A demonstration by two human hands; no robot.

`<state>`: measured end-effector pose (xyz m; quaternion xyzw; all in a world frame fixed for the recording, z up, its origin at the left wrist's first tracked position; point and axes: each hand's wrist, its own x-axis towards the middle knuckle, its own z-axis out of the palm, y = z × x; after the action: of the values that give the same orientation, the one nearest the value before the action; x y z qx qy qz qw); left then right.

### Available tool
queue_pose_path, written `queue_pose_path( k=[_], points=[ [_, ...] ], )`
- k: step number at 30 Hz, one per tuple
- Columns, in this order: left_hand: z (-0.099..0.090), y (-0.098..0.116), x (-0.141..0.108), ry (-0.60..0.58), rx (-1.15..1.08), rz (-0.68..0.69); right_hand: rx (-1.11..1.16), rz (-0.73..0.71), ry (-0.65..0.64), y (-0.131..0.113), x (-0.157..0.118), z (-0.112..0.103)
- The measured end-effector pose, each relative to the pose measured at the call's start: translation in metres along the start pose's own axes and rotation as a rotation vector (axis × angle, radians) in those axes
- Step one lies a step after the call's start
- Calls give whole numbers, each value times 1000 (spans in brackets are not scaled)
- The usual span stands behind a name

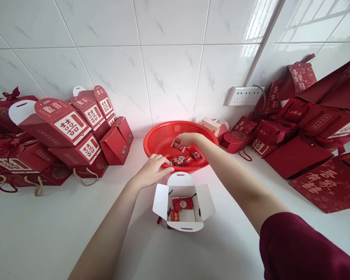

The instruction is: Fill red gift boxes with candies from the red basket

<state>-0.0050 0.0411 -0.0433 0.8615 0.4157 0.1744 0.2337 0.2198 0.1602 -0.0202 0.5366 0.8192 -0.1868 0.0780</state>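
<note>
While the right hand (190, 139) reaches into the basket (160, 137), boxes (70, 125) read "囍".

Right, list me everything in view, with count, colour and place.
Basket: one, red, against the back wall
Basket packets: several overlapping, mostly red, in the basket
Open box: one, white inside, in front of the basket
Boxed packets: two, red, in the open box
Left boxes: many overlapping, mostly red, left
Right boxes: many overlapping, mostly red, right
Cream box: one, cream, behind the basket's right side
Socket strip: one, white, wall
Cable: one, grey, at the strip
Wall: tiled, white, behind
Counter: one, white, beneath
Sleeve: one, maroon, right arm
Left hand: one, bare, at the basket's near rim
Right hand: one, bare, over the basket
</note>
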Motion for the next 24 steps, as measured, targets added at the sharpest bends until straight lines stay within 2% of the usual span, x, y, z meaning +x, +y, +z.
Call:
queue_pose_path(
  k=[4, 10, 12, 15, 19, 24],
  points=[
    [0, 0, 0, -1, 3, -9, 126, -240, 203, -15, -51, 6],
    [2, -5, 2, 25, -4, 20, 354, -487, 451, -34, -134, 26],
    [2, -4, 3, 28, 0, 27, 396, -498, 455, -40, -156, 28],
    [1, 0, 5, 40, -21, 4, 396, -533, 392, -46, -181, 29],
    [-6, 12, 4, 45, -84, -59, 406, -574, 385, -46, -197, 32],
    [-24, 40, -14, 330, 8, -110, 418, -621, 378, -47, -205, 34]
  ],
)
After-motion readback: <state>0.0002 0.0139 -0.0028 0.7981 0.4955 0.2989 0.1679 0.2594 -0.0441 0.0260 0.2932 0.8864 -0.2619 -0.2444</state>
